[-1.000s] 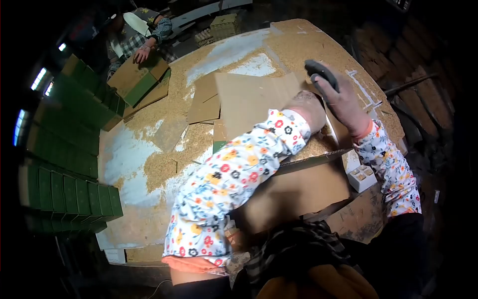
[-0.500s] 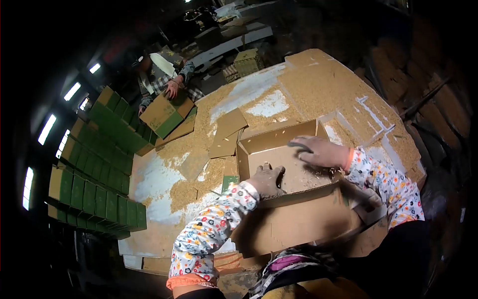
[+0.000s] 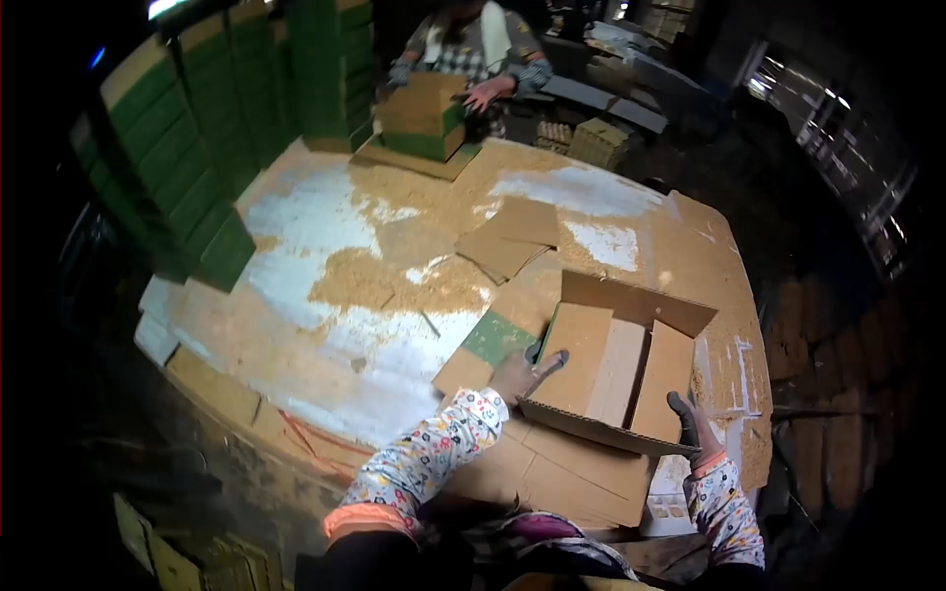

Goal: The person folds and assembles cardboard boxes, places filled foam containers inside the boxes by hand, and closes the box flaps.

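In front of me is a cardboard box, its two short flaps folded inward and its long sides standing up. A gap between the flaps shows the lighter inside. My left hand, in a dark-tipped glove, grips the left end, with fingers over the edge near the front corner. At the opposite end, my right hand has its thumb against the right flap and its other fingers hidden beside the box. Flat cardboard lies beneath and in front of the box, and a green-printed piece pokes out at its left.
Loose cardboard pieces lie beyond the box on the table, which is strewn with sawdust-like bits. Green boxes are stacked at the left. Across the table, another person handles a green-and-brown box.
The box's end flaps now cover most of its inside. Both my hands have moved from inside the box to its two ends. The view has shifted left.
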Available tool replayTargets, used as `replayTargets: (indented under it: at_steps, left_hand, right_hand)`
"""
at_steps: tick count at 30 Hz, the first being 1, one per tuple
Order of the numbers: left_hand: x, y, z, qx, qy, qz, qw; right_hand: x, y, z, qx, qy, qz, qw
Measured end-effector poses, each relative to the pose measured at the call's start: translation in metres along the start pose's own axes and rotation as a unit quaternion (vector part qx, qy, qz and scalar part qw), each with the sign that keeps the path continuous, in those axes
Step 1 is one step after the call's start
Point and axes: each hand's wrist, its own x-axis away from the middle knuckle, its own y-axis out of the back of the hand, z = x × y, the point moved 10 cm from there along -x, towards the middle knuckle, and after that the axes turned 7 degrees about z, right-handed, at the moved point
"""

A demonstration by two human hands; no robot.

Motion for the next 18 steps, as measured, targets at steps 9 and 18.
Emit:
replayTargets:
  at_steps: [9, 18]
  left_hand:
    - [0.324, 0.186, 0.254, 0.349, 0.002, -0.419, 0.838]
    - [0.282, 0.164, 0.052, -0.133, -0.091, -0.301, 0.940]
  right_hand:
    - [-0.082, -0.369, 0.016, -0.235, -0.112, 0.160, 0.952]
    - [-0.060, -0.446, -0.031, 0.250, 0.124, 0.190, 0.941]
